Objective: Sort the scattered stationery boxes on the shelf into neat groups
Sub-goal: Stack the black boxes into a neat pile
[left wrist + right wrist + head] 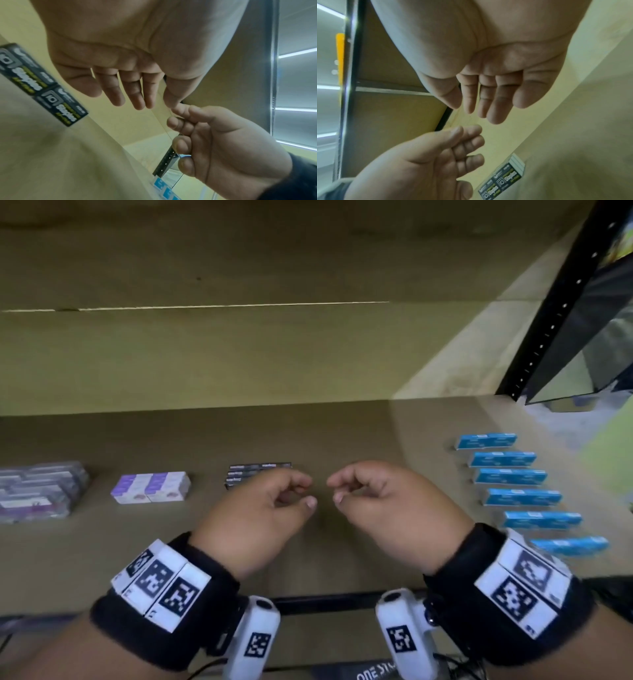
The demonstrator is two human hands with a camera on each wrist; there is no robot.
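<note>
Two black staples boxes (255,469) lie side by side at mid-shelf, partly behind my left hand (303,491). Both hands hover above the cardboard shelf (342,556), fingers loosely curled, holding nothing. My right hand (337,489) is a finger's width from the left. Purple-and-white boxes (150,487) sit left of the black ones. Several blue boxes (513,475) form a spaced column on the right. In the left wrist view my left hand (150,102) is empty beside the staples boxes (42,83). The right wrist view shows my right hand (472,108) empty, above the staples boxes (501,181).
A plastic-wrapped pack of purple boxes (37,491) lies at the far left. A black slotted upright (561,306) rises at the right end. The cardboard back wall (205,354) stands behind the boxes. The shelf's black front rail (325,601) runs under my wrists.
</note>
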